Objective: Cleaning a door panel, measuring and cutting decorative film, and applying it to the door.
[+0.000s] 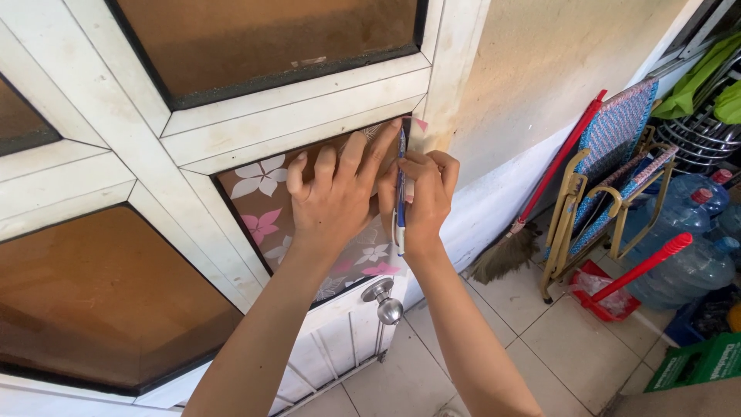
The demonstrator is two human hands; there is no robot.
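My left hand (336, 193) lies flat, fingers spread, on a brown film with white and pink flowers (258, 197) that covers one glass pane of a white-framed door (116, 166). My right hand (424, 193) grips a blue and white utility knife (400, 181), held upright along the pane's right edge, right beside my left fingertips. The film's corner (421, 123) curls over the frame above the blade.
A round metal door knob (384, 300) sticks out below my hands. To the right on the tiled floor stand a red-handled broom (552, 174), a folded patterned chair (610, 166), a red dustpan (617, 289), large water bottles (698, 255) and a green crate (698, 359).
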